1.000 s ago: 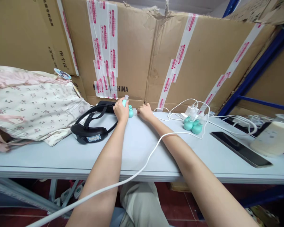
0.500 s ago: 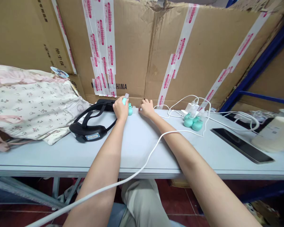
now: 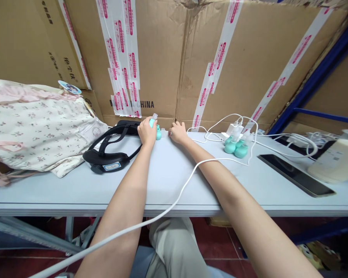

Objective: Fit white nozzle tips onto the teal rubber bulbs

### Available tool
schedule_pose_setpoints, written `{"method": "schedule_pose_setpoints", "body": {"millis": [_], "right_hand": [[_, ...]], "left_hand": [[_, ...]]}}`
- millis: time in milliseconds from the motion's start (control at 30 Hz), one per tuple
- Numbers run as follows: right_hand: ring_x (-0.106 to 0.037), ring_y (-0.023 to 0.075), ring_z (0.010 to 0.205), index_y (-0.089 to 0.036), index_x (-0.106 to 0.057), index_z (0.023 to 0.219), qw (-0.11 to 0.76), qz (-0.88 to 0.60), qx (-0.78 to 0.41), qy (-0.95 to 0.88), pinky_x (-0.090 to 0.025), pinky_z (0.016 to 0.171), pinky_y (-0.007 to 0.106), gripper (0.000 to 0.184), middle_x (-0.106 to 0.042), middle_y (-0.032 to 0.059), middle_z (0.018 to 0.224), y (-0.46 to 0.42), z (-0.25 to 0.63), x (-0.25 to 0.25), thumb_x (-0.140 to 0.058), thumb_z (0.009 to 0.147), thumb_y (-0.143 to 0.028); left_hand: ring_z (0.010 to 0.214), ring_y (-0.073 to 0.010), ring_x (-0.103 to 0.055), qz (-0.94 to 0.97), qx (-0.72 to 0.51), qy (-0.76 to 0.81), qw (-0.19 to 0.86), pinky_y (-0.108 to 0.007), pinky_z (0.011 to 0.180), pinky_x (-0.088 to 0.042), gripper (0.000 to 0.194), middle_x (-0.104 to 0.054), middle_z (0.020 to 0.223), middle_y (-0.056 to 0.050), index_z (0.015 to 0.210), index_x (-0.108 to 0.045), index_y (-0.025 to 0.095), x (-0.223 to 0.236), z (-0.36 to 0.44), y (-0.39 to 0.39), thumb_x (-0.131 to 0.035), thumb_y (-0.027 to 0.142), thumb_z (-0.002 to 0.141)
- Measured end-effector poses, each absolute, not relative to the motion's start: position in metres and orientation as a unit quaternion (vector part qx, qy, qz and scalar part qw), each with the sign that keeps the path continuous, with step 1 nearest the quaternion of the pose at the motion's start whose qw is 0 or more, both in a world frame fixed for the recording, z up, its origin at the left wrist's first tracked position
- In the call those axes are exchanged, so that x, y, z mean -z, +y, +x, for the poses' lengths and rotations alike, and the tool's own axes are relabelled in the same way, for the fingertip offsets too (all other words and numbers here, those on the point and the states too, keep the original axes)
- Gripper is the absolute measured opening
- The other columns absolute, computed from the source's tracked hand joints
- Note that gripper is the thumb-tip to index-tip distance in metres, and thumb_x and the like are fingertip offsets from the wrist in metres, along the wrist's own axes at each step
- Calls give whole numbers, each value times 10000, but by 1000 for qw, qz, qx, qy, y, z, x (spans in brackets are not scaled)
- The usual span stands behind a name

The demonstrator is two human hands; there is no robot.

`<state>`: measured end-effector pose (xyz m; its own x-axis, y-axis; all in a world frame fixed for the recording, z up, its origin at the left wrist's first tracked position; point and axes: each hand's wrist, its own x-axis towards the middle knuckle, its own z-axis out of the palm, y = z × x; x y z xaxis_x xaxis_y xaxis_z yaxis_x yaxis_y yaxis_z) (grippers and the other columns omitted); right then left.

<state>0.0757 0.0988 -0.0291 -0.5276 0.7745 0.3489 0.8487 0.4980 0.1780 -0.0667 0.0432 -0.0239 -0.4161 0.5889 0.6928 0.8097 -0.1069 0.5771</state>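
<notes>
My left hand (image 3: 146,132) is closed round a small teal bottle (image 3: 152,122) with a clear cap, at the far edge of the grey table (image 3: 168,181). A second teal bottle (image 3: 158,133) stands just to its right. My right hand (image 3: 178,133) rests on the table a little further right, fingers curled with their tips by a small clear piece I cannot make out. A black headset (image 3: 110,148) lies directly left of my left hand.
Several teal bottles (image 3: 235,147) stand by a white charger and cables (image 3: 234,129) at the back right. A dark phone (image 3: 295,175) and a cream container (image 3: 336,158) lie far right. A floral cloth bag (image 3: 37,127) fills the left. Taped cardboard boxes (image 3: 174,58) wall the back. A white cable (image 3: 168,208) crosses my arms.
Both hands stay in place at the back of the table. The view has tilted slightly, so everything sits a little lower and nearer.
</notes>
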Motion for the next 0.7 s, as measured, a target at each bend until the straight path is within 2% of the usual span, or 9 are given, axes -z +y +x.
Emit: {"method": "schedule_pose_setpoints", "body": {"millis": [467, 533, 600, 700], "right_hand": [[-449, 280, 1114, -177, -703, 949, 119, -446, 175, -870, -284, 926, 445, 258, -601, 135, 1104, 97, 78, 27, -469, 844, -162], [-465, 282, 1107, -150, -695, 952, 164, -448, 176, -861, -291, 932, 448, 262, -614, 146, 1100, 97, 79, 23, -449, 859, -157], [-494, 276, 1090, -147, -683, 976, 244, -455, 144, -844, -311, 933, 444, 282, -637, 138, 1086, 98, 78, 17, -418, 897, -201], [-583, 214, 975, -186, -666, 1043, 372, -430, -20, -823, -389, 893, 377, 411, -682, 74, 1013, 96, 77, 3, -301, 964, -356]], "left_hand": [[1016, -233, -593, -551, 504, -655, 112, -320, 863, -395, 256, -676, 1072, -65, 1063, -623, 214, 25, -66, 44, -518, 321, 856], [1018, -237, -587, -558, 498, -653, 120, -328, 861, -393, 253, -673, 1076, -64, 1065, -618, 216, 25, -66, 44, -515, 322, 859], [1023, -241, -578, -572, 487, -646, 133, -337, 864, -387, 249, -666, 1085, -65, 1068, -609, 221, 25, -64, 43, -513, 322, 862], [1024, -242, -563, -615, 458, -620, 167, -349, 882, -373, 301, -647, 1096, -81, 1139, -561, 217, 23, -59, 40, -528, 313, 855]]}}
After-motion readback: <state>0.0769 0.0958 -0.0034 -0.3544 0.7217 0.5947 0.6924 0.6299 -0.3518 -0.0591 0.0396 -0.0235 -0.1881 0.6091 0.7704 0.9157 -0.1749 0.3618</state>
